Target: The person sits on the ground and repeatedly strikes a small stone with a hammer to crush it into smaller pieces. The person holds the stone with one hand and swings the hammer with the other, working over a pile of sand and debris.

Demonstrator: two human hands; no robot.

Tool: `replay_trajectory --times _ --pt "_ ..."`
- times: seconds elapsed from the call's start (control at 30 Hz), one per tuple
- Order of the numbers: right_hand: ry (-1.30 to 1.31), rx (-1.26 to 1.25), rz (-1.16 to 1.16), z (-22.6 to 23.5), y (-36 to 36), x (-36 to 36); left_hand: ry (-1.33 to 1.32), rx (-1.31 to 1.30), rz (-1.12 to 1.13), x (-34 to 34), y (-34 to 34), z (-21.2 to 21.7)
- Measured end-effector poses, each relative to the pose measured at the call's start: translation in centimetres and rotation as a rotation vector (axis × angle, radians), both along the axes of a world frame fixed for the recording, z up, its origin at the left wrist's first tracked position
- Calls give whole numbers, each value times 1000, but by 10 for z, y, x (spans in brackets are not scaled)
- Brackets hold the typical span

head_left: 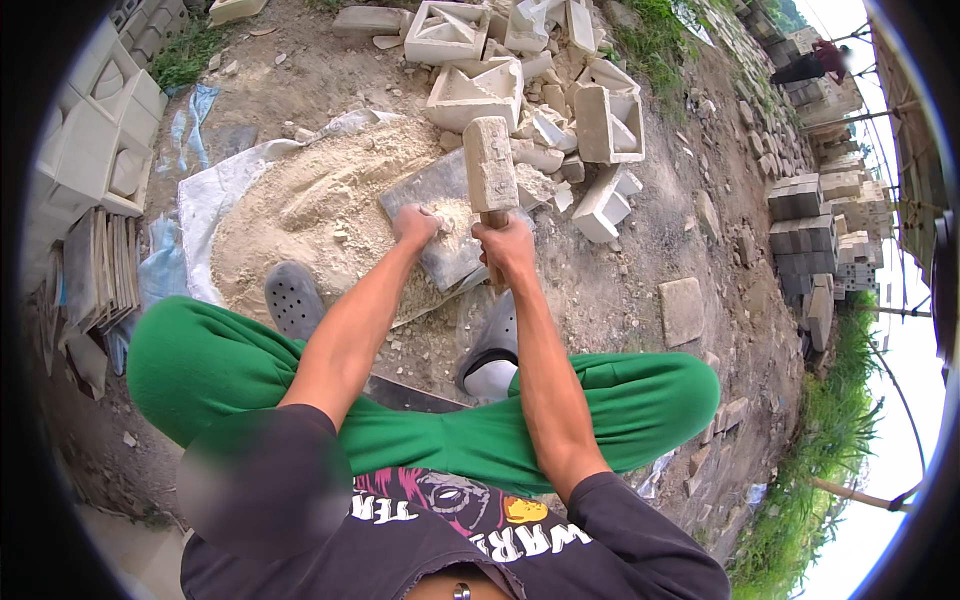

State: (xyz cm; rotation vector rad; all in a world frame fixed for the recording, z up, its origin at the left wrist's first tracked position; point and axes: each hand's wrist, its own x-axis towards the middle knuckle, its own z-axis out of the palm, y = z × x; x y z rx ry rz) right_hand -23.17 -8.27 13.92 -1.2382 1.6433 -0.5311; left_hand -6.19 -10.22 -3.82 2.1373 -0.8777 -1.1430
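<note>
Here, the hands point(506, 246) are apart, the mallet point(490, 165) in the right.

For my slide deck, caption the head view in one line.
Right hand gripping a block-headed mallet, left hand over a dusty gray slab, with pale molded blocks beyond.

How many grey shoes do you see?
2. The left shoe is by the powdery heap; the right shoe is below the right hand holding the mallet. Feet of the faraway person aren't clear.
</note>
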Motion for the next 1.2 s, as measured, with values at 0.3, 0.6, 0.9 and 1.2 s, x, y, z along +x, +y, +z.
replay_trajectory --times 0.3,0.6,0.9,1.2 --pt "256 86 43 -112 27 -15 238 11 112 -1 -2 22" --pt "42 -58 -16 -35 11 11 240 -6 99 1 8 30" --pt "61 153 -12 -67 21 6 245 17 170 5 4 20" --pt "86 6 -5 -70 22 20 338 -9 166 5 8 28"
